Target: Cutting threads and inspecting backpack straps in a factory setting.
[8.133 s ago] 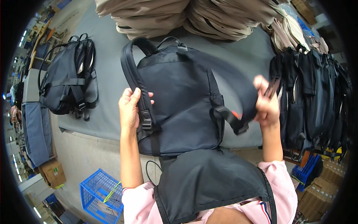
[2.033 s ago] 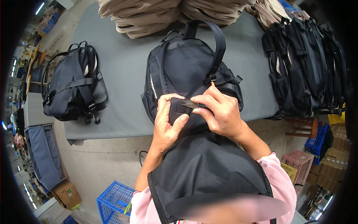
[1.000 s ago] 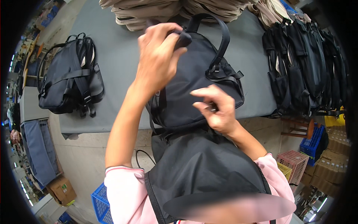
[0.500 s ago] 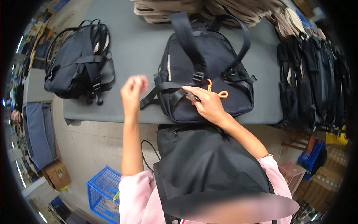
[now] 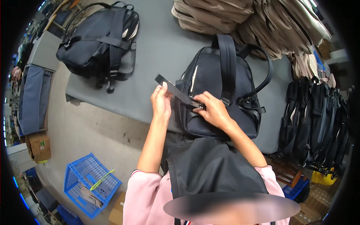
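Observation:
A black backpack (image 5: 210,71) lies on the table in front of me, its padded shoulder straps standing up in loops. My left hand (image 5: 162,103) pinches a flat black webbing strap (image 5: 177,91) close to its free end, at the backpack's left side. Over the lower part of the bag, my right hand (image 5: 213,110) closes its fingers where the strap's other end runs in. A small dark, shiny thing (image 5: 201,106) shows among those fingers; its kind cannot be made out.
The grey table (image 5: 157,45) carries another black backpack (image 5: 99,41) at the far left. Stacked beige bags (image 5: 213,15) sit at the back, and black bags (image 5: 311,116) hang along the right. On the floor at lower left stands a blue plastic basket (image 5: 92,183).
My left hand has moved from empty air to the webbing strap and stretches it up and left. The orange cord loops by my right hand no longer show. The view has shifted.

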Demonstrator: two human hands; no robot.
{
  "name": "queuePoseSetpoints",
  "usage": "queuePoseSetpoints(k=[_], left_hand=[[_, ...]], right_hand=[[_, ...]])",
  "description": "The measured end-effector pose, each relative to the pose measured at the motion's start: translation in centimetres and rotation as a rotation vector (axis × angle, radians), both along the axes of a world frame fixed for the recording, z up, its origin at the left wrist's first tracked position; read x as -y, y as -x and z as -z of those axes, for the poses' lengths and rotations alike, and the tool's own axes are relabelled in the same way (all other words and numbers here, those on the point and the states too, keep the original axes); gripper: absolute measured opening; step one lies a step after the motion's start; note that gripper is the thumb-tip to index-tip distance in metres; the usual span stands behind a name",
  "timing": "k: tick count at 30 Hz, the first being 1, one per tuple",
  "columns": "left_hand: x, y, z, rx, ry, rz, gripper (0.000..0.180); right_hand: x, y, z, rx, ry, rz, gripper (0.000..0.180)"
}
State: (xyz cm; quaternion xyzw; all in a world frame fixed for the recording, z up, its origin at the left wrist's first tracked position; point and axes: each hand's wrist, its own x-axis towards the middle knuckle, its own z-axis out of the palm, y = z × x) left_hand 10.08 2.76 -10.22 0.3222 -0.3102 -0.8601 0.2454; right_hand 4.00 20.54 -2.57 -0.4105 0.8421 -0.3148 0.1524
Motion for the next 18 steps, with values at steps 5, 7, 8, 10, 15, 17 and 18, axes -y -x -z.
queuePoseSetpoints(k=[5, 7, 8, 10, 15, 17, 18], left_hand=[[-3.5, 1.6, -7.1, -0.164, 0.002, 0.314, 0.019], [-4.8, 1.8, -8.6, -0.078, 0.165, 0.42, 0.02], [-5.4, 1.8, -9.7, -0.035, 0.179, 0.441, 0.021], [-6.0, 1.3, -10.3, -0.034, 0.196, 0.512, 0.019], [-6.6, 1.0, -11.1, -0.015, 0.299, 0.611, 0.016], [-6.7, 0.7, -11.3, -0.003, 0.309, 0.619, 0.017], [-6.8, 0.6, -11.4, 0.025, 0.316, 0.633, 0.016]], right_hand=[[-3.4, -0.6, -2.0, 0.027, 0.056, 0.01, 0.032], [-4.2, -0.5, -3.2, -0.047, 0.306, 0.124, 0.032], [-4.2, -0.4, -4.3, -0.08, 0.36, 0.174, 0.032], [-3.7, 0.0, -5.7, -0.146, 0.443, 0.268, 0.015], [-3.8, 1.0, -6.1, -0.128, 0.293, 0.338, 0.03], [-4.4, 1.1, -6.2, -0.241, 0.18, 0.279, 0.028], [-4.6, 1.2, -6.2, -0.249, 0.189, 0.255, 0.028]])
